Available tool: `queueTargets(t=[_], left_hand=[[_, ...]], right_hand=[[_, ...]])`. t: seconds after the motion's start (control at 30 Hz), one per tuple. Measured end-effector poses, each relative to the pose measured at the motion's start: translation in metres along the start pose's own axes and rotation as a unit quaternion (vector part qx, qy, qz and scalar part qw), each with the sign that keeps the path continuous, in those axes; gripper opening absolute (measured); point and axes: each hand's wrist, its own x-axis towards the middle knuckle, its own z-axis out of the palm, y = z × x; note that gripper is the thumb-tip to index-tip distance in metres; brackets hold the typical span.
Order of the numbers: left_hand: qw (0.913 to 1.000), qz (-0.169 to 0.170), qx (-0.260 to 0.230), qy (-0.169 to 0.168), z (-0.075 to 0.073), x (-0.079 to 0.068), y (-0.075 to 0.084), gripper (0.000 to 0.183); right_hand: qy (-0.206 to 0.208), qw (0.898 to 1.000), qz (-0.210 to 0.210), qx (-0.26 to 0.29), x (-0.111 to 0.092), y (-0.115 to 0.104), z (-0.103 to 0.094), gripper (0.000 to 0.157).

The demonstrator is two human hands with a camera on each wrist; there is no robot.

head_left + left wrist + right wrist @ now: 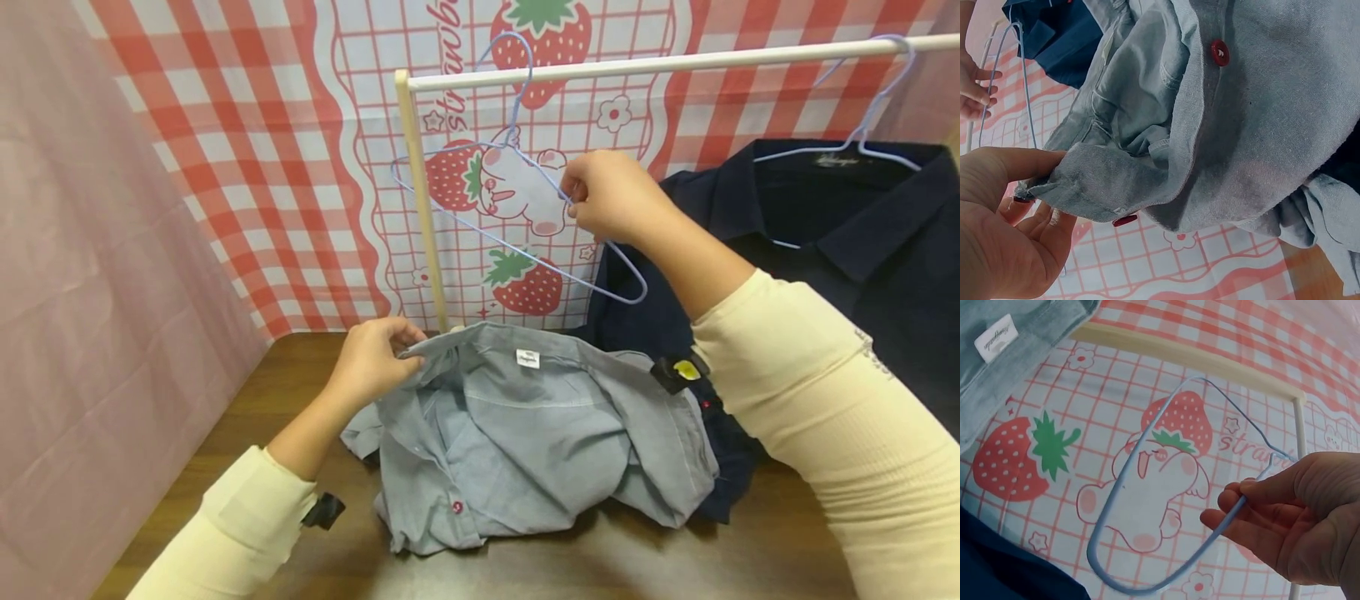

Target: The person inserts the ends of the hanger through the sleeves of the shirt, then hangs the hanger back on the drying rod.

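Observation:
A grey-blue shirt [540, 433] with red buttons and a white neck label is held up by its collar. My left hand [375, 362] pinches the collar's left end between thumb and fingers, as the left wrist view [1016, 219] also shows. A light-blue wire hanger [517, 246] hangs by its hook over the rail. Up at its sloping right arm, my right hand [615, 196] pinches the wire between thumb and fingertips; the right wrist view shows this hand [1291, 519] close up. The hanger's bottom bar is above the shirt collar, apart from it.
A white rail [675, 62] on a wooden post [423, 208] crosses the back. A dark navy shirt [870, 275] hangs at the right on another hanger [862, 125]. Behind is a strawberry-patterned cloth [247, 150]; a pink curtain [97, 292] stands left. Below lies a brown wooden table [247, 425].

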Motion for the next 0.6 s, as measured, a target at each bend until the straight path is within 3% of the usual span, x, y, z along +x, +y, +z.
queueTargets(t=[0.2, 0.6], left_hand=[[1.0000, 0.003, 0.000, 0.008, -0.001, 0.000, -0.001, 0.016], [1.0000, -0.006, -0.003, 0.003, -0.001, 0.001, -0.001, 0.016]], right_hand=[[0.028, 0.999, 0.006, -0.029, -0.010, 0.012, -0.009, 0.022], [0.033, 0.998, 0.027, -0.044, -0.044, 0.038, -0.024, 0.025]])
